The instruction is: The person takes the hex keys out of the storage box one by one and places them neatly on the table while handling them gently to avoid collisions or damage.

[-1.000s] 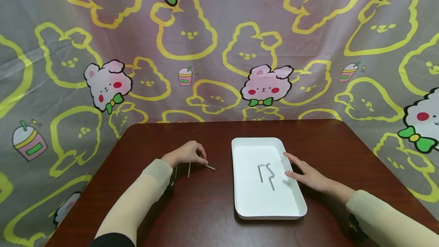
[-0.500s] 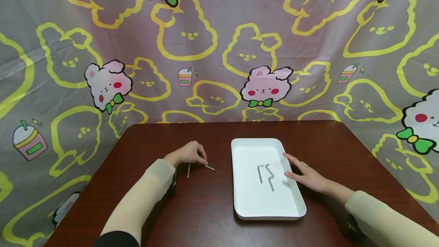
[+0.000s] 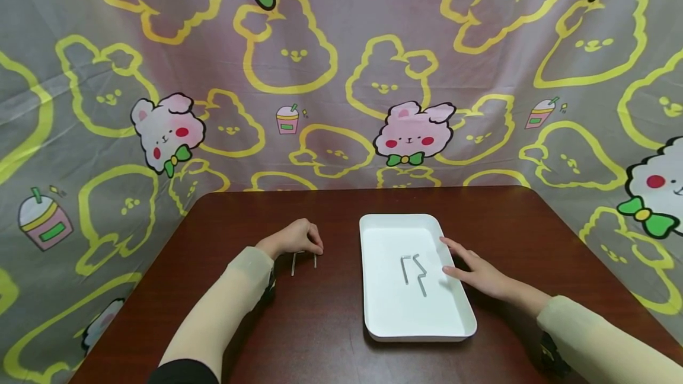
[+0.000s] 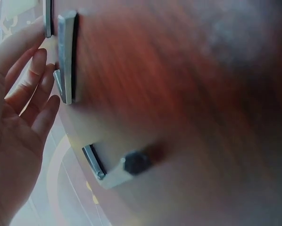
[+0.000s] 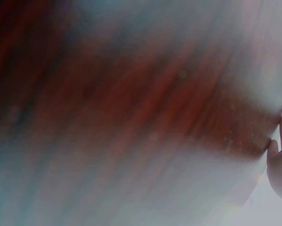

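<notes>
My left hand (image 3: 295, 238) is low over the left part of the table, thumb and fingertips together on a small silver hex key (image 3: 315, 261). That key's end shows at the fingertips in the left wrist view. Beside it lies another L-shaped hex key (image 4: 67, 59), and a further hex key (image 4: 117, 175) lies nearer the wrist. My right hand (image 3: 482, 274) rests with fingers fairly straight at the right rim of a white rectangular tray (image 3: 411, 325). Several bent hex keys (image 3: 405, 270) lie inside the tray, near its middle.
The dark brown wooden table (image 3: 315, 325) ends at a patterned cloth backdrop (image 3: 331, 76) with cartoon animals, which hangs behind it and at both sides. The tray stands right of the table's middle, its long side running away from me.
The hex key at my left fingertips has swung from pointing right to pointing toward me. The left hand barely moved. My right hand and the tray stay in place.
</notes>
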A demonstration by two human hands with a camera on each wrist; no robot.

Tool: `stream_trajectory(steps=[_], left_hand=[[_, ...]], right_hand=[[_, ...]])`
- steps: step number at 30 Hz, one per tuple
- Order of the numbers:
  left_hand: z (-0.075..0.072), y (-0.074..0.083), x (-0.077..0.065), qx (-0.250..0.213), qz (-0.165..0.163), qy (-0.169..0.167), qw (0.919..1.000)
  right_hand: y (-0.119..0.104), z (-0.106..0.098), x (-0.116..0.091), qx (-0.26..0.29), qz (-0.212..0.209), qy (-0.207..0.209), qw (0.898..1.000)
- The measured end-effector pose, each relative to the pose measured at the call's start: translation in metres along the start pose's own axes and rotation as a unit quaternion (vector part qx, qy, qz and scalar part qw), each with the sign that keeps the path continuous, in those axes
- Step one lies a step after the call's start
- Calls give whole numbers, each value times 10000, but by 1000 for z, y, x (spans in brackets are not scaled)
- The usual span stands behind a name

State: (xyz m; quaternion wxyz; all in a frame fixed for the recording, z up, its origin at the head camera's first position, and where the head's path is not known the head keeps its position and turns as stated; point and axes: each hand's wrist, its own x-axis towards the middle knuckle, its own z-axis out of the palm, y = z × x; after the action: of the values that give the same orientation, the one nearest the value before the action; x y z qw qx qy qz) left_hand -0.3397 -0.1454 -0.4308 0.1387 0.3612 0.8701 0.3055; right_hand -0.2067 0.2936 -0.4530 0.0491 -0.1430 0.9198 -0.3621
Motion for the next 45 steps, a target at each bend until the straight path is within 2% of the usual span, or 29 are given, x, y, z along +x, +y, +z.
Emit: stream_trajectory(steps=[9,14,18,20,23,26,30,39,45], left_hand=[[0,1,-1,36,-101,12,9999],[-2,3,-4,-220,-368,98,9990],[-4,9,-3,-420,-457,343,9975],[-5,15,-1,-408,-373,502,9972],[-7,27,3,-280,-80,669,9973],[-7,41,7,-168,228,700,9971],[-2,58,14,-187,457,671,9965],[8,85,31,-243,705,502,9960],[18,105,44,-390,722,283,9962]], right_hand=[[-1,-1,-1,34,-15,-29,10000],[-3,-2,-1,29,-52,-59,10000],[-3,-2,-1,39,24,-50,10000],[-2,-2,0,44,36,-59,10000],[0,-1,1,53,75,-68,9999],[2,-1,0,55,109,-76,9999],[2,0,0,73,111,-92,9999],[-3,-2,-1,113,44,-95,9999],[-2,-2,-1,127,-19,-80,9999]])
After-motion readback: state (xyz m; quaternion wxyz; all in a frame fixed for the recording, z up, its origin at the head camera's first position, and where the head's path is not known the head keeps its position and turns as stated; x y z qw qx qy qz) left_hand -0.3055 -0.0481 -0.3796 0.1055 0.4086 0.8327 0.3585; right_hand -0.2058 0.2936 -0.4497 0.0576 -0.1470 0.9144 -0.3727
